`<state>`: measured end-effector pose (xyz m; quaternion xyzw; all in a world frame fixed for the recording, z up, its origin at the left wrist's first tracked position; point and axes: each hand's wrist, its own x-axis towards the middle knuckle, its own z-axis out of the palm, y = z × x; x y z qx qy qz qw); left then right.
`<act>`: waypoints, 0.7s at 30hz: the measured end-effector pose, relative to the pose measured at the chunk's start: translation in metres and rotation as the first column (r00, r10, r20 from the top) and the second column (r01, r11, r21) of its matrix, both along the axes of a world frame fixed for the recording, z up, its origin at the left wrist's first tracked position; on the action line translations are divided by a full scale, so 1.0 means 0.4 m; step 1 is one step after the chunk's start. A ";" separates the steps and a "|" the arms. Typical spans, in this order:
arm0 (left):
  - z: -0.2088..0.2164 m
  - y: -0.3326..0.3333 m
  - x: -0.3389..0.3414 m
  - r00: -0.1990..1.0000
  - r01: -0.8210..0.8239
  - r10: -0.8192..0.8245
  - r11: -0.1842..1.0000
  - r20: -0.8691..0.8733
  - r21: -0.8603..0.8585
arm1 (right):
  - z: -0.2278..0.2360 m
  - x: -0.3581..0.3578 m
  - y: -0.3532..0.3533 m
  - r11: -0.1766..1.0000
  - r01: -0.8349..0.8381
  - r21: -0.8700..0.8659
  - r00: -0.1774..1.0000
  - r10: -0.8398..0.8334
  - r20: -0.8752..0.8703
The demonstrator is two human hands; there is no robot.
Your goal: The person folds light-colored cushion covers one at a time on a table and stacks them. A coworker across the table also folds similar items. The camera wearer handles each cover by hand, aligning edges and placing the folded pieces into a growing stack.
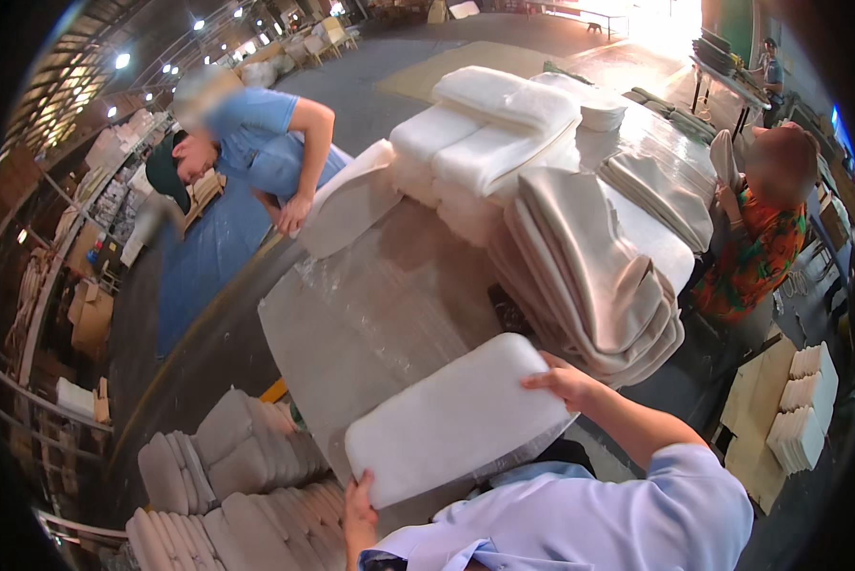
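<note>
Two hands on one white pad (456,419): left hand (358,507) pinches its near-left corner, right hand (565,382) grips the right end, thumb on top. Opposite-end hold probably stops the soft slab sagging. Pad spans the gap between the hands, over the near part of the table (342,319). Grey covers (580,252) piled just beyond right hand, white padding stack (489,128) farther out; likely kept reachable. Grey cushions (247,452) stacked left of left hand.
</note>
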<state>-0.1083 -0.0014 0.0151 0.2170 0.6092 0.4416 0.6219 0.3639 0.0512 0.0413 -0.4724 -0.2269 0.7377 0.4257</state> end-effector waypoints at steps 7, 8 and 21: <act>-0.072 -0.147 -0.072 0.969 -0.241 0.243 0.969 -0.037 0.056 | -0.064 -0.146 0.183 0.955 -0.296 -0.031 0.954 0.297 0.034; -0.076 -0.127 -0.062 0.967 -0.246 0.250 0.967 -0.055 0.071 | -0.075 -0.137 0.211 0.954 -0.297 -0.029 0.951 0.298 0.076; -0.082 0.071 0.057 0.222 0.041 0.010 0.999 -0.975 0.020 | -0.214 -0.131 0.182 0.775 -0.553 0.304 0.226 -0.211 0.951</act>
